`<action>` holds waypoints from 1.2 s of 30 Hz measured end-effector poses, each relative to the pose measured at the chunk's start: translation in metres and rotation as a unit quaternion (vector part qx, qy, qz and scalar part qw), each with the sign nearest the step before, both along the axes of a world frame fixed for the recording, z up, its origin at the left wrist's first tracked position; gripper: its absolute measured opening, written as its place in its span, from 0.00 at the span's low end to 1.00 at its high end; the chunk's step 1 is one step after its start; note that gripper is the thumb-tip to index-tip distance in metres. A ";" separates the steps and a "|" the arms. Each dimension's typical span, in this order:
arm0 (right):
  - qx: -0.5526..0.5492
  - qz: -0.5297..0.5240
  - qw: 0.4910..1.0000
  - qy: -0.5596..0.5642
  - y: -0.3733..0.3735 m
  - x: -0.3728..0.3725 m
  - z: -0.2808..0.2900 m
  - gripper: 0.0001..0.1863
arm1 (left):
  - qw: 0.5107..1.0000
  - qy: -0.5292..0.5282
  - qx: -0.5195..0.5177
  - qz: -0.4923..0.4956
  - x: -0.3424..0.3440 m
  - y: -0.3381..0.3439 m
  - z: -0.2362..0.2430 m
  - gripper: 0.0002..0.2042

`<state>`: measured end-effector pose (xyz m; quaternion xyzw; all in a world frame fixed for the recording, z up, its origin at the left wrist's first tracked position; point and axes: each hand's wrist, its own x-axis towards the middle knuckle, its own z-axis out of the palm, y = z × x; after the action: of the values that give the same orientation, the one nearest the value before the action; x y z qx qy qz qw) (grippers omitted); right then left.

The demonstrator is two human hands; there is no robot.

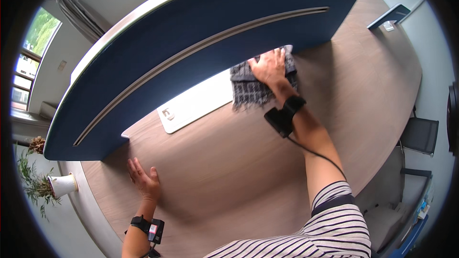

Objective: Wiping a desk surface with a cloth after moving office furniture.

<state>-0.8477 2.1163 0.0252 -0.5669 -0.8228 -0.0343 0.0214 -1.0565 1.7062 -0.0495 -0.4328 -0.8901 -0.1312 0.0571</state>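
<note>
My right hand lies on a folded grey-and-black checked cloth with a fringed edge, fingers stretched out and thumb apart. The cloth covers the right end of a flat white plate on the desk. Over that plate rises a wide dark blue panel with a pale rim and a long metal strip; it hides the plate's far side. My left hand rests at the left of the desk near the panel's lower left corner, its fingers spread and nothing in it.
The wood-grain desk has a curved edge. A potted plant in a white pot is at the left. At the far right stands a smaller blue panel. A dark chair is beyond the right edge. A cable trails along my right forearm.
</note>
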 end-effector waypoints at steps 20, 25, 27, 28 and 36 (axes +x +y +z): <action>-0.160 0.353 0.919 0.077 -0.275 -0.236 -0.026 0.25 | 0.995 -0.089 0.014 0.042 0.015 -0.066 0.023 0.29; -0.271 0.368 0.889 0.004 -0.303 -0.224 -0.009 0.20 | 0.993 -0.095 0.063 0.035 0.016 -0.069 0.018 0.27; -0.149 0.412 0.897 0.056 -0.311 -0.205 -0.017 0.22 | 0.992 -0.095 0.071 0.036 0.013 -0.071 0.012 0.27; -0.080 0.434 0.892 0.103 -0.316 -0.195 -0.031 0.24 | 0.992 -0.090 0.072 0.048 0.010 -0.071 0.009 0.27; -0.028 0.468 0.873 0.134 -0.304 -0.139 -0.042 0.25 | 0.997 -0.062 0.027 0.049 0.001 -0.063 -0.005 0.28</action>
<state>-0.9864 1.8125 -0.0168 -0.1148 -0.9818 0.0788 0.1293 -1.0558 1.6434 -0.0547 -0.3784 -0.9080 -0.1786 0.0194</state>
